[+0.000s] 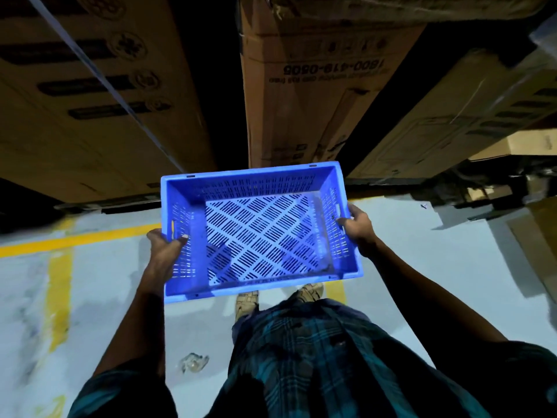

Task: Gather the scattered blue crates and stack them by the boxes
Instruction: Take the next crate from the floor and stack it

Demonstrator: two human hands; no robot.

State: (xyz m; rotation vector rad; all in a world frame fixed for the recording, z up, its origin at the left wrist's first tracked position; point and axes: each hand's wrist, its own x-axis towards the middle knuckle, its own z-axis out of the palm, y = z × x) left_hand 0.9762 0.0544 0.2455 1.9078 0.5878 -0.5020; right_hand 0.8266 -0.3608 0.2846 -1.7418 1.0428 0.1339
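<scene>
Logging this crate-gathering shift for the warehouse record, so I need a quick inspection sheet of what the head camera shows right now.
Surface: pale painted floor with yellow lines.
Job's things: one empty blue crate, slotted, carried above the floor; no other crates in view.
Boxes: tall cardboard boxes straight ahead.
Clutter: a crumpled clear scrap on the floor near the feet.
Hands: left hand grips the crate's left side, right hand grips its right side.
Cables: nothing seen; a strap runs across the left box.
Surroundings: dim; dark gaps between boxes.
</scene>
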